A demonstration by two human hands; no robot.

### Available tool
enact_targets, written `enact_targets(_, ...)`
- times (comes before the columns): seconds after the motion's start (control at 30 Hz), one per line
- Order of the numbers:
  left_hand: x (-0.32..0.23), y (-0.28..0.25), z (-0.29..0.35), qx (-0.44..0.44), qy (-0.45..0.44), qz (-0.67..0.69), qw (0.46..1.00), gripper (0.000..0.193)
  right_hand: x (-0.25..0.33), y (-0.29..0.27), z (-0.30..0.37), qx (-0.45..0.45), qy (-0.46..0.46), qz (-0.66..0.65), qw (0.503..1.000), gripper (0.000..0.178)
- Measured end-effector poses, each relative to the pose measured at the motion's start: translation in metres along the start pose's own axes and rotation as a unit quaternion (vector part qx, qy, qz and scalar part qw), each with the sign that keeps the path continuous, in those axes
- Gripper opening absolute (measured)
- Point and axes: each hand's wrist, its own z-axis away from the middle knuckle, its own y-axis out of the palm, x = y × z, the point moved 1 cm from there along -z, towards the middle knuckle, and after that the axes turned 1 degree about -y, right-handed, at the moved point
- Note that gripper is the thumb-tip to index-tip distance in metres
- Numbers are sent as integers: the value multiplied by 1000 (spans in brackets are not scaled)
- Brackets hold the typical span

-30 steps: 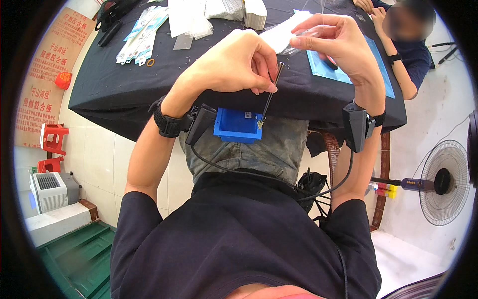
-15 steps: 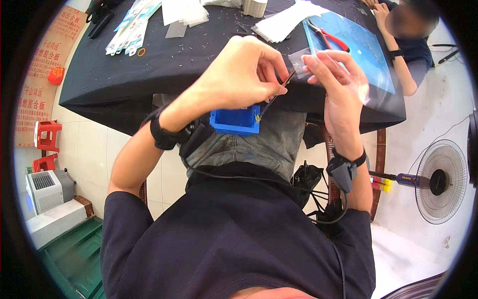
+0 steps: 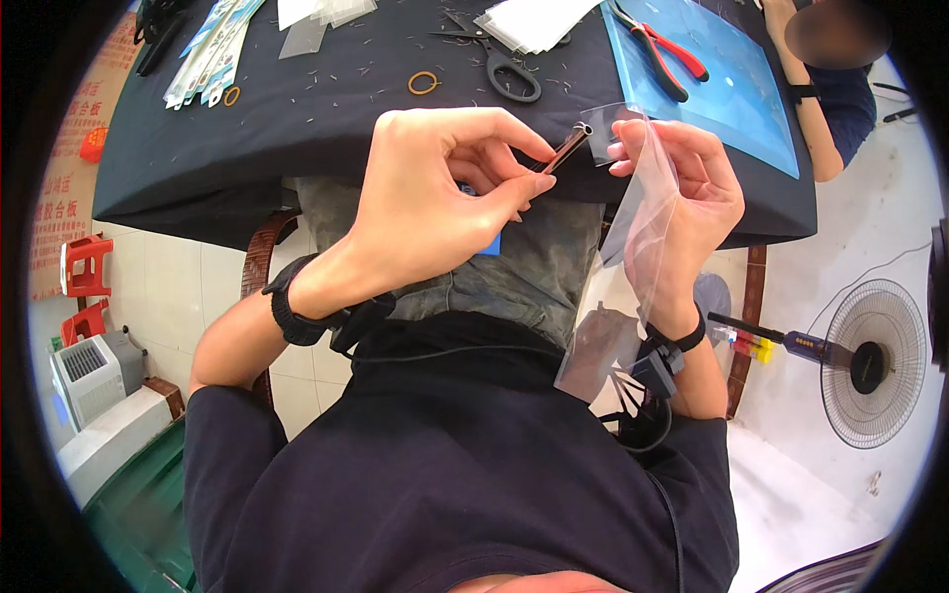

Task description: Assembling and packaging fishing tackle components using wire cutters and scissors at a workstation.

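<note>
Between thumb and fingers, my left hand (image 3: 420, 193) pinches a slim, dark, shiny bundle of thin rods or a tube (image 3: 570, 148); I cannot tell which. Its upper end points toward my right hand (image 3: 697, 193), which is closed on a long clear plastic bag (image 3: 647, 212). The bag hangs down along my right wrist, and its top edge lies close to the dark piece's tip. A blue box (image 3: 490, 246) at my lap shows only in part, mostly hidden behind my left hand.
Black scissors (image 3: 509, 77) and a rubber band (image 3: 423, 83) lie on the dark tablecloth (image 3: 346, 124). Red-handled pliers (image 3: 664, 51) rest on a blue folder (image 3: 746, 99). White sheets (image 3: 539, 20) and printed strips (image 3: 208, 59) lie farther back. Another person's arm (image 3: 819, 119) is at right.
The bag now hangs down long from my right hand. The dark piece has been raised to a steeper tilt, and my left hand covers most of the blue box. The scissors have come into view.
</note>
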Motion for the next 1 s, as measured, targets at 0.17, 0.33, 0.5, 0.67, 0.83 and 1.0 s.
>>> enact_targets(0.17, 6, -1, 0, -4, 8, -7, 1000, 18, -1, 0, 1, -20, 18, 19, 999, 17)
enact_targets(0.33, 7, -2, -1, 0, 16, -6, 1000, 19, -3, 3, 1, -52, 25, 16, 998, 20)
enact_targets(0.5, 8, -3, -2, -5, 19, 1, 1000, 19, -4, 3, 0, -13, 2, 15, 1000, 26)
enact_targets(0.67, 13, -3, -4, -5, 7, 19, 1000, 18, -10, 4, 0, 30, 5, -43, 999, 32)
enact_targets(0.83, 16, -2, -6, -9, 40, 26, 999, 18, -17, 3, 0, 13, 45, -72, 996, 34)
enact_targets(1.0, 17, -2, -7, -7, 45, 30, 999, 19, -18, 4, -2, -24, 82, -93, 992, 31)
